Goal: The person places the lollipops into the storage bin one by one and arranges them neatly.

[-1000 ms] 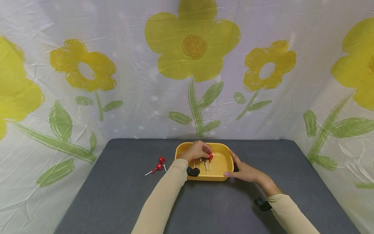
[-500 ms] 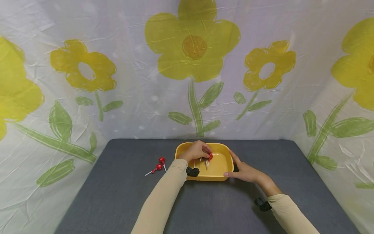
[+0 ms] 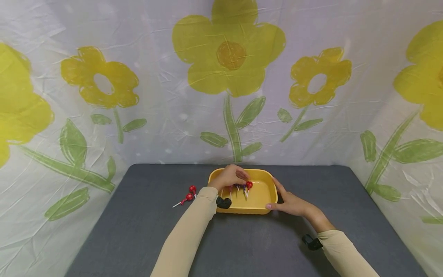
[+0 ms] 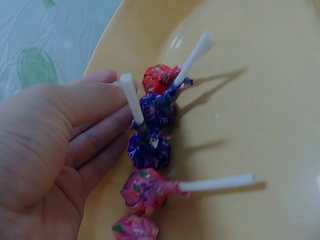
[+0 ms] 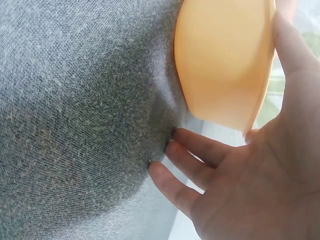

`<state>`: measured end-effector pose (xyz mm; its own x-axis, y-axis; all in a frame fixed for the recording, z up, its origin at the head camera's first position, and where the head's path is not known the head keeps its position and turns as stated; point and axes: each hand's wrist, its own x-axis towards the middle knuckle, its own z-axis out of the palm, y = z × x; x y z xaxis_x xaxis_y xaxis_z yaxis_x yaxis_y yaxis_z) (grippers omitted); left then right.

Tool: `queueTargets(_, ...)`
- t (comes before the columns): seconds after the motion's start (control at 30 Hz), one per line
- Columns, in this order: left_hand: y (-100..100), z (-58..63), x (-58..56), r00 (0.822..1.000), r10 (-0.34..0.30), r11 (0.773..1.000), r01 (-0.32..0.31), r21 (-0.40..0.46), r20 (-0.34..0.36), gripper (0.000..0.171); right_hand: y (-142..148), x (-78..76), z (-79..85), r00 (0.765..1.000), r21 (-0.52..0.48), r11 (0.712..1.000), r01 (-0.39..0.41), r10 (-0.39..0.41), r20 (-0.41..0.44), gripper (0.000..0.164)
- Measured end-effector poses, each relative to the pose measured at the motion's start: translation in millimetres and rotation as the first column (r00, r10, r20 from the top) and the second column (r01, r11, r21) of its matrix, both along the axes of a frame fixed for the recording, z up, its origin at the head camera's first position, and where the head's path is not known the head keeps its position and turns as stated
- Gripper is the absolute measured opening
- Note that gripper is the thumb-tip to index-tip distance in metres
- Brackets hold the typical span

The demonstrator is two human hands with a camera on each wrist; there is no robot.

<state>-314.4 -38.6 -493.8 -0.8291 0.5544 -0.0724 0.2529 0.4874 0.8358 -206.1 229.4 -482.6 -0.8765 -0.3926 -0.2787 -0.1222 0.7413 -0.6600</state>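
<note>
A yellow tray (image 3: 257,198) stands near the table's far edge. Inside it lies a row of lollipops: a red one (image 4: 157,79), two purple ones (image 4: 149,149) and two pink ones (image 4: 144,191) show in the left wrist view. My left hand (image 3: 230,176) hovers over the tray's left part, its fingers nearly straight beside the row and holding nothing. My right hand (image 3: 290,202) holds the tray's right end, thumb at the near corner and index finger along the side. Its other fingers (image 5: 172,185) reach down towards the tabletop in the right wrist view.
Two red lollipops (image 3: 189,197) lie on the dark grey table (image 3: 152,231) left of the tray, partly behind the left sleeve (image 3: 188,231). Behind the table hangs a cloth backdrop (image 3: 155,130) printed with yellow flowers.
My left hand has let go of the red lollipop in the tray and drawn back slightly to the left. The red lollipop's stick tilted beforehand. My right hand stays at the tray's end.
</note>
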Motion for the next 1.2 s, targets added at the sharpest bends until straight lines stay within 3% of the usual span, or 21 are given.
queueTargets(0.37, -20, 9.7, 3.2, 1.000, -0.017, 0.998, 0.017, -0.055, -0.014, 0.027, -1, 2.0, 3.6, 1.000, -0.004, 1.000, 0.010, -0.010, 0.009, 0.115)
queueTargets(0.87, -33, 10.4, 14.9, 0.995, -0.068, 0.983, 0.055, -0.172, -0.069, 0.039, -1, 2.4, 2.4, 1.000, 0.000, 1.000, 0.000, 0.000, -0.005, 0.115)
queueTargets(1.2, -55, 22.6, 19.5, 0.996, -0.016, 0.995, 0.007, -0.099, -0.090, 0.038, 0, 1.6, 2.0, 1.000, 0.013, 1.000, 0.013, -0.013, 0.005, 0.115)
